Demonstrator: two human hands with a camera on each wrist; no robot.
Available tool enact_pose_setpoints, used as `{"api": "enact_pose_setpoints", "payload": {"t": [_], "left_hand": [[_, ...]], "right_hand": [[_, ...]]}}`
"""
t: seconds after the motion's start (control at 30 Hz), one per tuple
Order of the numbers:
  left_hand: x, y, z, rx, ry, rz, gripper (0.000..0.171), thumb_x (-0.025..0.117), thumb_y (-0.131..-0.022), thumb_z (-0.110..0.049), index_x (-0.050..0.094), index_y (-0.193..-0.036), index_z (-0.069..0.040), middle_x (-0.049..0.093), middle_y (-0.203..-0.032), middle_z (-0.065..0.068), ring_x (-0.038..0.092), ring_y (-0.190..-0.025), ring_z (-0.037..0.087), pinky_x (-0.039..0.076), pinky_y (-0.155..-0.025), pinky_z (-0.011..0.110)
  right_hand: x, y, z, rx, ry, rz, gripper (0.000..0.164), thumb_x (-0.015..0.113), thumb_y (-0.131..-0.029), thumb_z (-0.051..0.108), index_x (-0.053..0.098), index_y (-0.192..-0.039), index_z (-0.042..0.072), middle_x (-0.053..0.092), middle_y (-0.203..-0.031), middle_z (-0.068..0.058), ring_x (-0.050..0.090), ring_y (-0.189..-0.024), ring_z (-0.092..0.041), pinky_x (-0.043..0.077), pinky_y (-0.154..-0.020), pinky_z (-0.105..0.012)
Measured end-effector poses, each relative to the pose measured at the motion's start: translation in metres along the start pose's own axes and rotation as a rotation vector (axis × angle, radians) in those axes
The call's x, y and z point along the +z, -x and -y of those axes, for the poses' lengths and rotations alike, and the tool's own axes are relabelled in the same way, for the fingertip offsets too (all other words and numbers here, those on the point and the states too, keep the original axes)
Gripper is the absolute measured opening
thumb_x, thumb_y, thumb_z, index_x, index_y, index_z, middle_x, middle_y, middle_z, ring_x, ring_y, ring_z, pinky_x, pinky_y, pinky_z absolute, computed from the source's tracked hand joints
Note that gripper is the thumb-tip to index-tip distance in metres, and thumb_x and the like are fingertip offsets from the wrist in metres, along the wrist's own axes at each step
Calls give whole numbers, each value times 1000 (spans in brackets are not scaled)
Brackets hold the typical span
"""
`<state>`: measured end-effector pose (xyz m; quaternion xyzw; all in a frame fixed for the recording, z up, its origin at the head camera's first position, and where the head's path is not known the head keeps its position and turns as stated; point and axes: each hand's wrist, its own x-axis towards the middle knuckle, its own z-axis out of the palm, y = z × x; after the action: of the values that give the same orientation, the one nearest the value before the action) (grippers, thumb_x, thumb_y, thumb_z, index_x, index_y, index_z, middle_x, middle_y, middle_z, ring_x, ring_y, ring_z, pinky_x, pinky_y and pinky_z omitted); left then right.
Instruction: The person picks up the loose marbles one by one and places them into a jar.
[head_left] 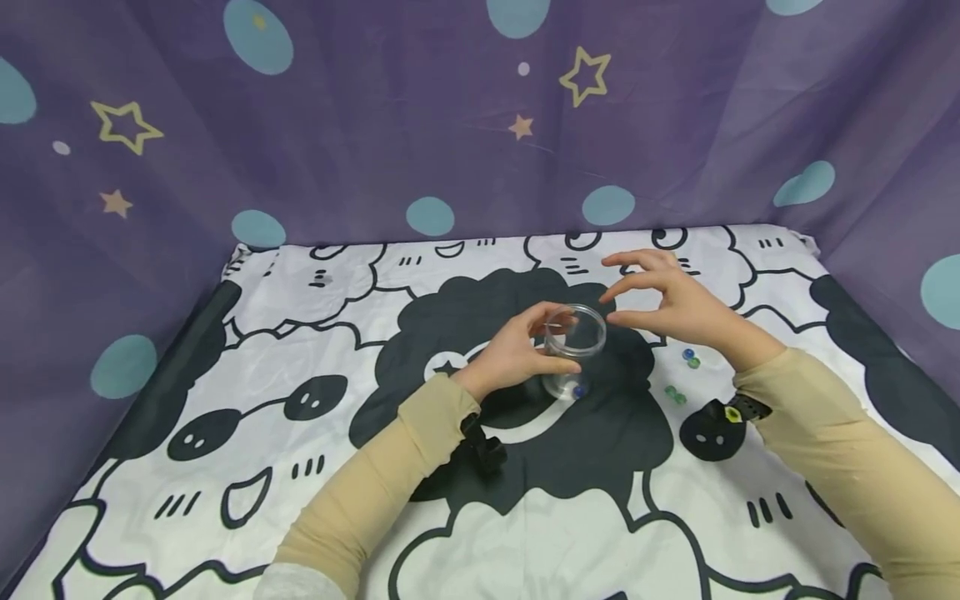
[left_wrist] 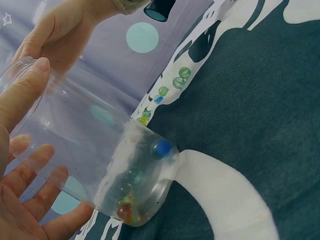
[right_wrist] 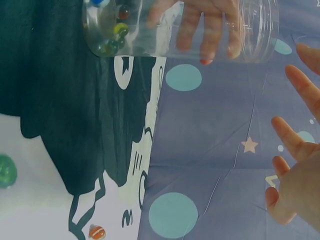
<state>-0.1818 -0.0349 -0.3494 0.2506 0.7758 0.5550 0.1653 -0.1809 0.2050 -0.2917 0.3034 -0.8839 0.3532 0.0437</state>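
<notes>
Beige-sleeved left hand grips jar; right hand hovers just beside, spread

The clear plastic jar has its open mouth facing up, so fingers can reach in from above. The left hand wraps the jar's left side and blocks that way. The right hand is just beside the rim, blocking the right. Loose glass marbles lie low between the jar and the cloth's right edge. A purple curtain walls off the far edge. From the near edge, there is room between the left sleeve and right sleeve.
</notes>
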Motion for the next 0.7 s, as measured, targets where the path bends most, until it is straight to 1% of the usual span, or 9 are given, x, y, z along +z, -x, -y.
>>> {"api": "enact_pose_setpoints", "payload": {"t": [0.2, 0.43, 0.57, 0.7], "left_hand": [[-2, 1, -1, 8, -17, -22, 67, 80, -76, -11, 48, -135, -13, 54, -133, 6, 51, -124, 27, 49, -99, 36], [0, 1, -1, -6, -5, -10, 68, 80, -76, -12, 47, -135, -12, 54, -135, 10, 51, -123, 22, 49, -99, 32], [1, 2, 0, 2, -3, -12, 68, 81, -75, -11, 48, -135, -12, 54, -135, 11, 51, -123, 23, 50, -98, 31], [0, 2, 0, 10, -1, -6, 68, 81, -75, -11, 47, -135, -13, 53, -135, 12, 50, -124, 25, 50, -97, 29]], "right_hand": [[-5, 1, -2, 41, -9, 6, 18, 76, -79, 9, 73, -97, 9, 44, -140, -14, 21, -133, -37, 25, -100, -66], [-11, 9, -10, 54, -15, 17, 18, 74, -82, 12, 72, -100, 7, 42, -141, -17, 23, -129, -39, 29, -94, -64], [-14, 12, -16, 86, -7, 17, 19, 74, -82, 13, 72, -101, 8, 42, -142, -16, 22, -129, -40, 28, -92, -64], [-18, 15, -22, 107, 2, 17, 19, 74, -82, 12, 71, -100, 7, 41, -142, -17, 20, -130, -41, 25, -93, -66]]}}
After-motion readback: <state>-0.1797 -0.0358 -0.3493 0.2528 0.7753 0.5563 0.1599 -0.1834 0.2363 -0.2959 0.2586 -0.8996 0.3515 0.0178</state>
